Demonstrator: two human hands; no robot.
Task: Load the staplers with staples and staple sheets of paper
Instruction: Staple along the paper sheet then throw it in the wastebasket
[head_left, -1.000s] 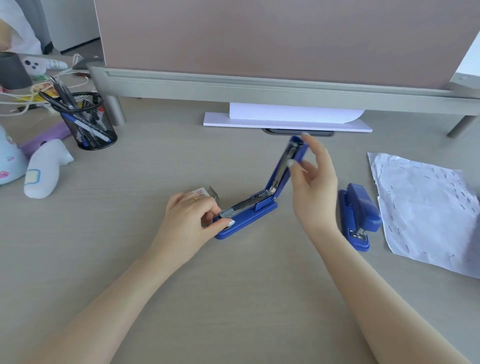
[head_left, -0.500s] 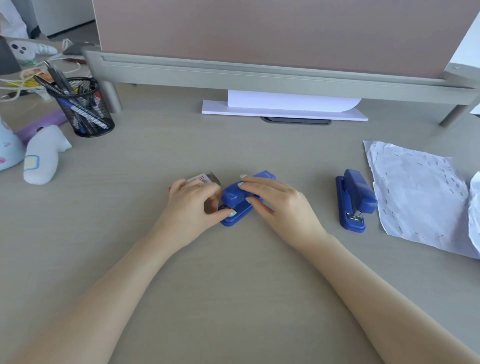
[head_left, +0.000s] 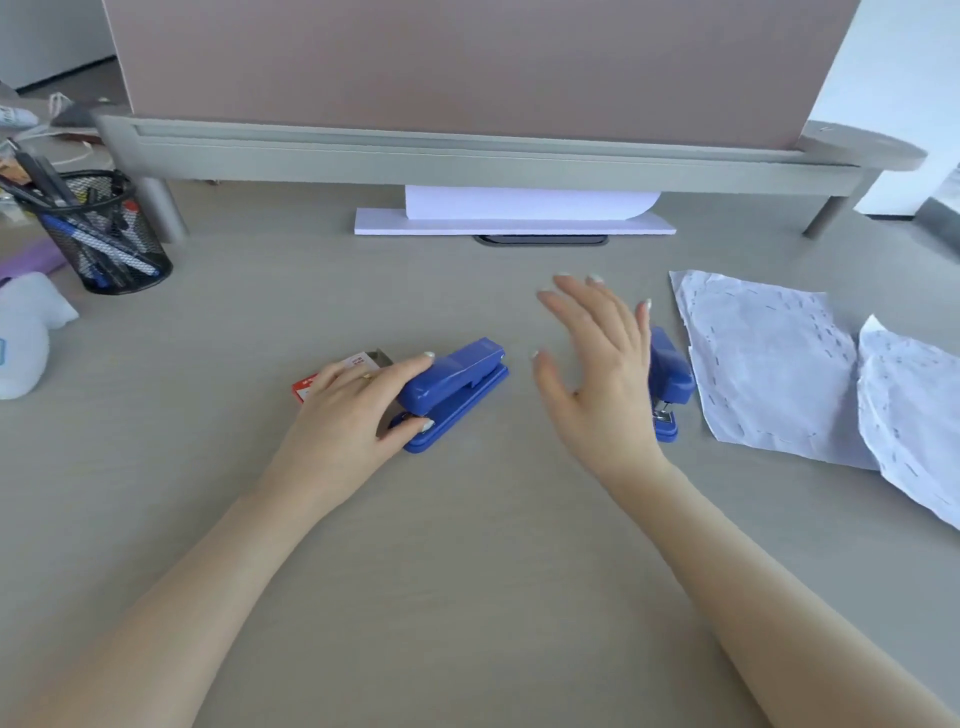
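A blue stapler (head_left: 457, 387) lies closed on the desk in the middle. My left hand (head_left: 345, 415) grips its near end between thumb and fingers. A red and white staple box (head_left: 317, 382) peeks out from under that hand. My right hand (head_left: 597, 371) hovers with fingers spread, holding nothing, between the two staplers. It partly hides a second blue stapler (head_left: 670, 382) to the right. Two crumpled sheets full of staples, one (head_left: 763, 364) and another (head_left: 914, 415), lie at the far right.
A stack of white paper (head_left: 514, 215) sits under the grey monitor shelf (head_left: 467, 156) at the back. A black mesh pen cup (head_left: 98, 234) stands at the left, with a white soft toy (head_left: 23, 332) in front of it.
The stapler's top went from swung open to closed flat. My right hand then let go of it and moved right, fingers spread. My left hand stayed at the stapler's near end.
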